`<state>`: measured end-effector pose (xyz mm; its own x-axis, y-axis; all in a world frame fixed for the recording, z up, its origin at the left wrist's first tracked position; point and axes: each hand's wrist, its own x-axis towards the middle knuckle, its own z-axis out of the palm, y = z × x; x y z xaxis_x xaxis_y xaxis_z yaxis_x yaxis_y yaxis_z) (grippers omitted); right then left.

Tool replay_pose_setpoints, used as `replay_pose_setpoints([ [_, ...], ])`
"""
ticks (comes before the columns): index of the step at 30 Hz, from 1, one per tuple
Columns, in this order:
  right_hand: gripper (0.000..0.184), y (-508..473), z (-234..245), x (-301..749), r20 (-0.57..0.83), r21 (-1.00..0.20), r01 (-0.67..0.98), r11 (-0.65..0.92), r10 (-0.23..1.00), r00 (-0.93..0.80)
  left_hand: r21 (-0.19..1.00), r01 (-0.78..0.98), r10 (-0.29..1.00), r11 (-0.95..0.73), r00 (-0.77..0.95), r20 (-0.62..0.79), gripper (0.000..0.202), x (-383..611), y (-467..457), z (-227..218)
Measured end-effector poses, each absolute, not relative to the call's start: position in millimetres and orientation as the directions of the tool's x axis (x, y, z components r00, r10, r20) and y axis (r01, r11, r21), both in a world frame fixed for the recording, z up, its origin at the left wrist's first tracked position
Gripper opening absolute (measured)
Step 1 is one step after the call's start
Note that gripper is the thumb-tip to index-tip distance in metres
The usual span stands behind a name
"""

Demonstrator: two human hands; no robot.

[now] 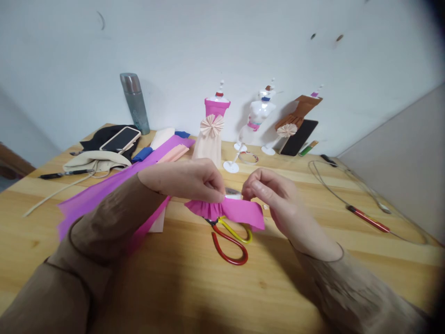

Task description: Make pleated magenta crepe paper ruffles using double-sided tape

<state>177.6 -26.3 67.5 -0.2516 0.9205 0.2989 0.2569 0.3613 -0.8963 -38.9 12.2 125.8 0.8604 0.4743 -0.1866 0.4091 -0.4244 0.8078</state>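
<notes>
My left hand (198, 180) pinches a magenta crepe paper strip (243, 212) by its upper edge. The strip is gathered into folds on the left and flat on the right. Just above the flat part, the fingers of my right hand (273, 197) are curled with the thumb against them; whether they grip anything is hidden. Beneath the strip lie scissors (230, 260) with one red and one yellow handle, their blades mostly covered. Behind my hands stands a small dress form in a magenta-topped dress (216, 109), with a pale pleated rosette at the waist.
More small forms stand behind: a white one (261, 111) and one in a brown dress (301, 109). Purple crepe paper (104, 195), a phone (121, 139), a pen (66, 173) and a bottle (135, 104) are left. A red tool with a cord (368, 219) lies right.
</notes>
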Motion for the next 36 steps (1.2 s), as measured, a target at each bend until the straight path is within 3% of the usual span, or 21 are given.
replay_pose_setpoints([
  [8, 0.043, -35, 79, 170, 0.149, -0.924, 0.299, 0.239, 0.944, -0.293, 0.724, 0.472, 0.547, -0.503, 0.822, -0.157, 0.02, -40, 10, 128],
  [15, 0.033, -42, 79, 170, -0.127, -0.924, 0.382, 0.03, 0.917, -0.377, 0.647, 0.479, 0.544, -0.594, 0.831, -0.116, 0.023, -37, 7, 126],
  [19, 0.025, -46, 73, 166, 0.075, -0.895, 0.382, 0.23, 0.923, -0.379, 0.632, 0.479, 0.539, -0.61, 0.835, -0.112, 0.024, -35, 7, 124],
  [24, 0.014, -53, 71, 165, 0.304, -0.738, 0.504, 0.449, 0.888, -0.346, 0.652, 0.5, 0.549, -0.57, 0.822, -0.151, 0.024, -33, 5, 126],
  [36, 0.016, -52, 67, 163, 0.322, -0.753, 0.502, 0.425, 0.904, -0.281, 0.603, 0.524, 0.565, -0.602, 0.812, -0.142, 0.03, -29, -2, 129],
])
